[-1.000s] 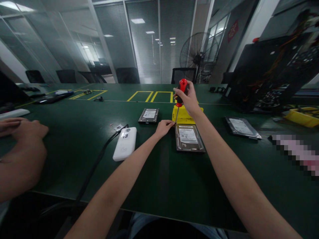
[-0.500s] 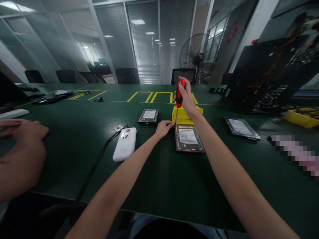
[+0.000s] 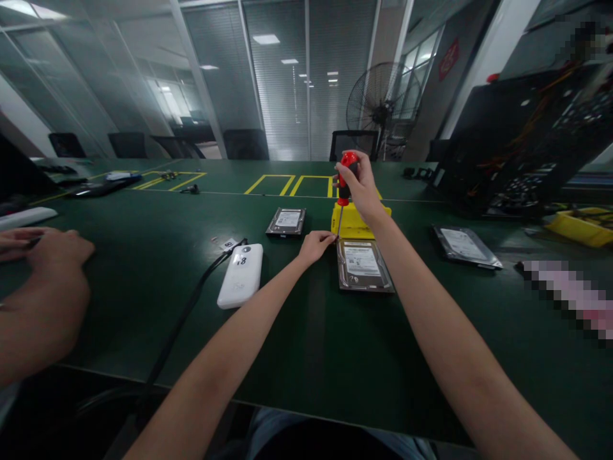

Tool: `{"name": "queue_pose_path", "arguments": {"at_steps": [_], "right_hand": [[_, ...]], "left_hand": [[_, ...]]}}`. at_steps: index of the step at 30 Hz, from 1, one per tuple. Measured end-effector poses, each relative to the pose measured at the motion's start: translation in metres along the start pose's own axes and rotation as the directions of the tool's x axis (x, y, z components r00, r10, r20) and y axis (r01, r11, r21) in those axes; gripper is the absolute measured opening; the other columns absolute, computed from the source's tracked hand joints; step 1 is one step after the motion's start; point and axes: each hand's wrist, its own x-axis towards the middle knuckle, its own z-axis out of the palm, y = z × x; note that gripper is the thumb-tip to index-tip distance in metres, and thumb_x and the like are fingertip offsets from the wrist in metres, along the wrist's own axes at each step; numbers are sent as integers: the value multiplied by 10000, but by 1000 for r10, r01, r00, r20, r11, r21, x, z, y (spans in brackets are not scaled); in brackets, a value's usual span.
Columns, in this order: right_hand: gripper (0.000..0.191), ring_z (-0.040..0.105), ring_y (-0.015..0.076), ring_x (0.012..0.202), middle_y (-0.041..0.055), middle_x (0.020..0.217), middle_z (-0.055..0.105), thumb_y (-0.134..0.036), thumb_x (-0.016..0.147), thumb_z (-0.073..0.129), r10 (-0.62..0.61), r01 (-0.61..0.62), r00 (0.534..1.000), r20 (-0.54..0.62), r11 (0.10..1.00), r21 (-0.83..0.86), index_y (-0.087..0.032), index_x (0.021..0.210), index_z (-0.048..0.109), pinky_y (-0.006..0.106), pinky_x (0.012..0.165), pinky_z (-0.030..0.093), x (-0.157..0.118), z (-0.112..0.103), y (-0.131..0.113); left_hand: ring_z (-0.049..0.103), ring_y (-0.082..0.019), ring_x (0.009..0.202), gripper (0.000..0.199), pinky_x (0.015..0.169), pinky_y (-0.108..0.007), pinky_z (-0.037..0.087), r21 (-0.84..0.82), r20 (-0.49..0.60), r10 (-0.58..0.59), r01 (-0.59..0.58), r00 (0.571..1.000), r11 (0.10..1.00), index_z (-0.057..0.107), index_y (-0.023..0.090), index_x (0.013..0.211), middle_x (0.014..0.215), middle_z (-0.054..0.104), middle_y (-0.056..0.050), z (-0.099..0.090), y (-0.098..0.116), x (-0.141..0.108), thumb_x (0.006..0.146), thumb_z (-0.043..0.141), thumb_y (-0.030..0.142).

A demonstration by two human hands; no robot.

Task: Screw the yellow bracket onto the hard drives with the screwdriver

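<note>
A red-and-black screwdriver stands nearly upright in my right hand, my fingers wrapped round its handle. Its tip points down at the far left corner of a hard drive lying label-up on the table. Beside that corner, the fingertips of my left hand are pinched together close to the tip; whatever they hold is too small to make out. Just behind the drive, and touching or nearly touching it, sits a yellow plastic piece, partly covered by my right hand and forearm.
Another hard drive lies behind my left hand, a third to the right. A white power bank with a black cable is left of my forearm. Another person's hands are at far left. A black computer case and yellow tray stand right.
My right hand's fingers have shifted slightly round the screwdriver handle. The tip stays at the same drive corner, and my left hand keeps its place.
</note>
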Motion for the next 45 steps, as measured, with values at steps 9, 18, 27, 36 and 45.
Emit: {"name": "queue_pose_path", "arguments": {"at_steps": [9, 18, 27, 36, 45], "right_hand": [[469, 476, 92, 543, -2, 814, 446, -491, 745, 588, -46, 41, 997, -69, 997, -70, -282, 1073, 326, 321, 564, 470, -7, 5, -7], [354, 526, 108, 573, 0, 748, 453, -527, 867, 349, 20, -19, 1000, -18, 999, 46, -285, 1121, 398, 316, 572, 483, -2, 5, -3], [352, 547, 96, 613, 8, 852, 509, -481, 776, 547, 46, -40, 996, -72, 996, 85, -251, 988, 386, 276, 569, 493, -2, 5, -3], [422, 492, 92, 521, -25, 733, 458, -509, 742, 583, -9, 8, 994, -109, 1000, -13, -260, 978, 338, 284, 530, 473, -3, 5, -3], [471, 547, 129, 704, 23, 908, 466, -603, 808, 405, -2, 0, 999, -42, 998, -66, -323, 1184, 350, 355, 666, 516, -5, 2, 1]], "left_hand": [[638, -188, 864, 301, 779, -269, 473, 10, -8, 0, 0, 1000, 1000, 693, 158, 964, 942, 702, -62, 1, -7, 2, 829, 505, 350], [632, -176, 869, 305, 784, -252, 465, 36, 1, -23, 23, 1000, 999, 688, 169, 972, 946, 701, -41, 1, -4, 0, 833, 495, 359], [631, -184, 852, 295, 781, -259, 465, 52, -6, -8, 8, 1000, 999, 695, 167, 949, 914, 706, -46, -1, -2, 0, 829, 497, 351], [635, -169, 810, 319, 751, -248, 466, -22, -15, -15, 14, 1000, 1000, 689, 151, 937, 875, 703, -51, 1, -6, 1, 826, 492, 375], [627, -166, 795, 356, 740, -243, 462, 3, -17, -26, 26, 1000, 1000, 694, 140, 914, 845, 701, -49, 0, -1, 0, 833, 466, 401]]}}
